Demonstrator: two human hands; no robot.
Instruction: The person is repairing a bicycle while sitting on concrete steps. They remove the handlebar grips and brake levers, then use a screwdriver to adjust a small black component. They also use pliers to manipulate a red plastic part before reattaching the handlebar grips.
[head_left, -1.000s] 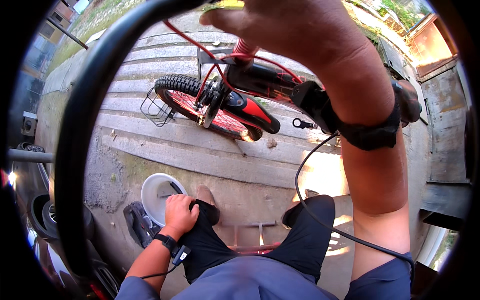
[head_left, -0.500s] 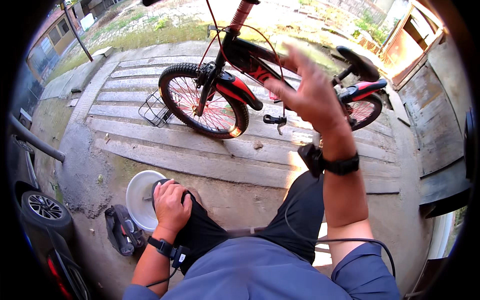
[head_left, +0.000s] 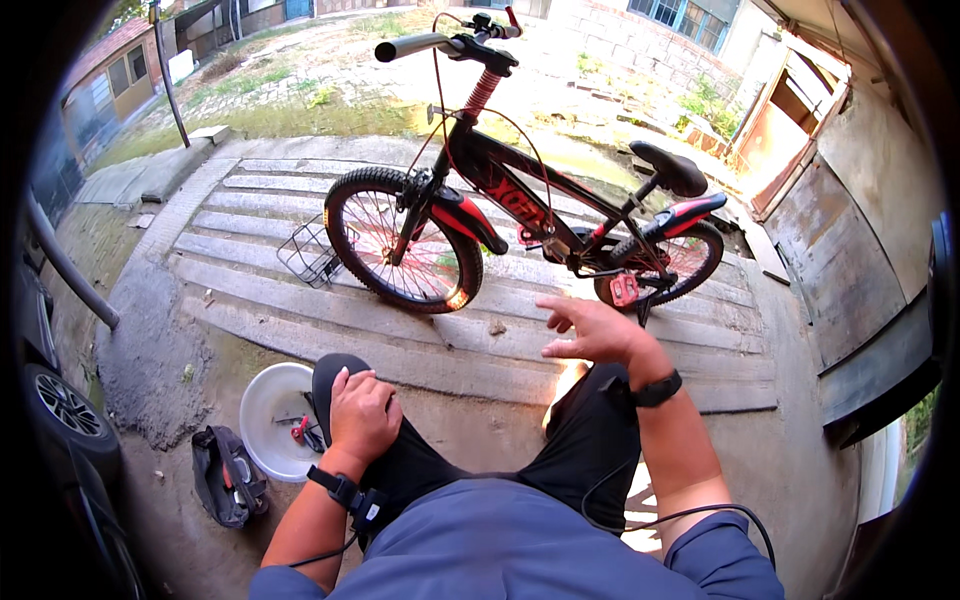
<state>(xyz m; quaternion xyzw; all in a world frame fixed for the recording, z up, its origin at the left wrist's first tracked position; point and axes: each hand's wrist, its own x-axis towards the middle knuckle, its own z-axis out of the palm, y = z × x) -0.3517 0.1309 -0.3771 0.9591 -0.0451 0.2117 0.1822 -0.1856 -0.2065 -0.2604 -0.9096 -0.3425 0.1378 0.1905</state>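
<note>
So the black-and-red bicycle is parked straight ahead of me, long axis crosswise, front wheel left, saddle right. My right grip is the nearer one, spread with nothing in it, on my side of the bicycle, apart from it. Left grip just rests loosely curled on my knee.

Here's bold red lettering, big block capitals, running at a slant down the bicycle's black frame, lower characters blurring together! And down at the left forearm, a small dark box shows a pale label, its marks too tiny to read.
</note>
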